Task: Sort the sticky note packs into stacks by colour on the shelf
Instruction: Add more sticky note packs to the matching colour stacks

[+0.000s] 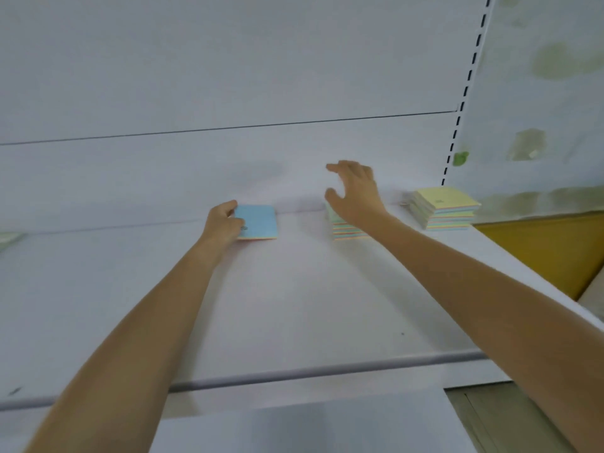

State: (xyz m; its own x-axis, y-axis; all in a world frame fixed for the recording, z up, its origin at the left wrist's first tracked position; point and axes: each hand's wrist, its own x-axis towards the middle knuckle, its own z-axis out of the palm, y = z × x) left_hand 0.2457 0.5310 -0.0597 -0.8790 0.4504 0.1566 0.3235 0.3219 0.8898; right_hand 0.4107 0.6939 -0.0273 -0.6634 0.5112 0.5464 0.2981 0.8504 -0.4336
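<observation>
A grey rail point(294, 374) runs along the front lip of the white shelf point(294, 289), and both bare forearms reach over it toward the back. The left hand point(224, 220) curls its fingers round the left edge of a blue pack point(260, 222), which lies flat on the shelf. The right hand point(354, 191) hovers with fingers spread and relaxed, holding nothing, just above a mixed stack point(346, 231). Further right stands a yellow-topped stack point(443, 209). A green pack point(8, 240) lies at the far left edge. Behind rise the back panel point(228, 76) and a slotted upright point(464, 93).
</observation>
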